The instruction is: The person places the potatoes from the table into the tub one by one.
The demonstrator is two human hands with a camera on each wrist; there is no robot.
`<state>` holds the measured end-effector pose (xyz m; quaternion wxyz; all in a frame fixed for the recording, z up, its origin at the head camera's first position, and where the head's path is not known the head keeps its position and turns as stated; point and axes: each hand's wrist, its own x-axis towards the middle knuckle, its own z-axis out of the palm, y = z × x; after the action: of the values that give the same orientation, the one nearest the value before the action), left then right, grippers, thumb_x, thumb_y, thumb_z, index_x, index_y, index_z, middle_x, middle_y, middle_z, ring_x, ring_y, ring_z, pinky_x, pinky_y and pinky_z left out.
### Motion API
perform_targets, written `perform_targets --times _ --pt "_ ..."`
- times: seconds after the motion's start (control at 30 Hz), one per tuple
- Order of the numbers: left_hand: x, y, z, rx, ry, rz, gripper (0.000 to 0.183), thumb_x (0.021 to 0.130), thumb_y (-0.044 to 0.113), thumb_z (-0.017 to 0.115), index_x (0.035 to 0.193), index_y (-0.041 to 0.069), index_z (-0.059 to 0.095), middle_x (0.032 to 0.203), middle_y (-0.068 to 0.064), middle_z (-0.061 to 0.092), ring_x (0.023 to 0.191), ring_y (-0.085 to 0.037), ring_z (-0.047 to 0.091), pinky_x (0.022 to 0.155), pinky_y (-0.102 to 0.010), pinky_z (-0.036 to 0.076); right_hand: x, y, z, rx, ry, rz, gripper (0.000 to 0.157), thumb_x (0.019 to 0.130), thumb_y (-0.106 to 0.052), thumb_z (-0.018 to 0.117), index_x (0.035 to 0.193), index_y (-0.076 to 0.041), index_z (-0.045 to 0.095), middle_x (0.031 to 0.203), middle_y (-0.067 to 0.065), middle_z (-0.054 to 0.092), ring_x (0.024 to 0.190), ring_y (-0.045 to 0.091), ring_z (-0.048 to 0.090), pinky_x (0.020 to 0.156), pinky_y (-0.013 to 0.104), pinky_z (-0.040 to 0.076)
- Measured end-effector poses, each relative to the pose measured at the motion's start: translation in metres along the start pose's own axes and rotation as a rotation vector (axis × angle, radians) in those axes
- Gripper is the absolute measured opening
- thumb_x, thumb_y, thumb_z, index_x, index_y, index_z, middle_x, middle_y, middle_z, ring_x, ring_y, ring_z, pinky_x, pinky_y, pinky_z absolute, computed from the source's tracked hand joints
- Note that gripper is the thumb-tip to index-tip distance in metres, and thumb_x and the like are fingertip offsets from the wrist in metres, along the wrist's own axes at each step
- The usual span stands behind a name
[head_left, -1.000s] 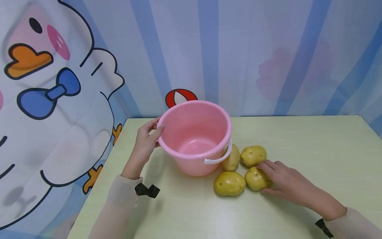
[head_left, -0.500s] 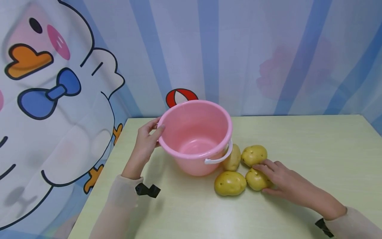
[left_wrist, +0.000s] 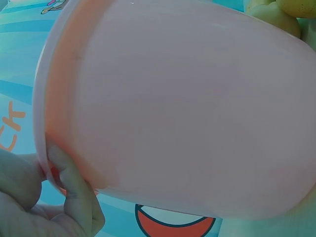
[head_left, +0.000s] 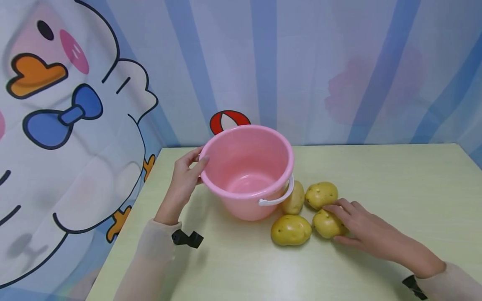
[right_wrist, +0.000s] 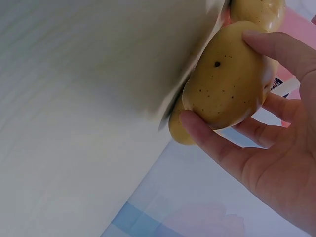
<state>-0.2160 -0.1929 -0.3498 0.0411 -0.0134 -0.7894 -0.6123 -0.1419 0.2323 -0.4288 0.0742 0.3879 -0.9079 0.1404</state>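
Now the left hand (head_left: 183, 175) pinches the left edge of a pink bucket (head_left: 241, 210) on the table (head_left: 399, 179). The right hand (head_left: 367, 230) curls its fingers around a potato (head_left: 326, 225) near the bucket, beside three other potatoes (head_left: 291, 230).

Left wrist view: I can read two orange letters (left_wrist: 13, 125), "CK", on the blue backdrop (left_wrist: 17, 59), left edge of the frame, about mid-height. I get them turned sideways: C lower, K above it; can't tell upper from lower case. Right wrist view: I see a small black-and-white patterned mark (right_wrist: 277, 85), upper right, code-like, too small to read; can't tell what it's on. Head view: nothing legible.
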Motion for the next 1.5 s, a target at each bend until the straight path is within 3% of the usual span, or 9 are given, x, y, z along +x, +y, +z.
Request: perform_targets --times 0.23,0.47,0.9,1.5 --pt "0.000 0.000 0.000 -0.004 0.004 -0.006 0.048 0.102 0.024 0.058 0.147 0.007 0.049 0.120 -0.017 0.053 0.085 -0.017 0.063 0.070 -0.025 0.060 0.000 0.001 -0.009 0.035 0.029 -0.018 0.068 0.078 -0.023 0.086 0.135 -0.007 0.053 0.121 0.003 0.052 0.093 0.013 0.050 0.068 0.030 0.053" --pt "0.000 0.000 0.000 -0.011 0.001 -0.014 0.049 0.102 0.023 0.058 0.148 0.008 0.048 0.122 -0.017 0.052 0.089 -0.022 0.063 0.071 -0.025 0.060 0.000 0.004 -0.020 0.058 0.014 -0.014 0.069 0.078 -0.022 0.086 0.137 -0.009 0.052 0.121 0.001 0.052 0.095 0.011 0.048 0.069 0.028 0.052" --pt "0.002 -0.001 0.000 -0.011 -0.001 -0.025 0.050 0.102 0.024 0.058 0.148 0.008 0.048 0.122 -0.017 0.052 0.089 -0.022 0.063 0.071 -0.024 0.059 0.000 0.012 -0.041 0.059 0.012 0.039 0.064 0.079 -0.021 0.086 0.133 -0.007 0.054 0.120 0.002 0.053 0.100 0.015 0.052 0.075 0.035 0.054" --pt "0.001 0.001 -0.001 -0.016 -0.014 -0.015 0.050 0.102 0.025 0.059 0.148 0.007 0.048 0.121 -0.017 0.051 0.092 -0.027 0.063 0.071 -0.025 0.060 0.000 0.024 -0.057 0.111 0.069 0.014 0.068 0.077 -0.015 0.087 0.136 -0.011 0.052 0.122 0.000 0.053 0.099 0.007 0.049 0.074 0.027 0.055"
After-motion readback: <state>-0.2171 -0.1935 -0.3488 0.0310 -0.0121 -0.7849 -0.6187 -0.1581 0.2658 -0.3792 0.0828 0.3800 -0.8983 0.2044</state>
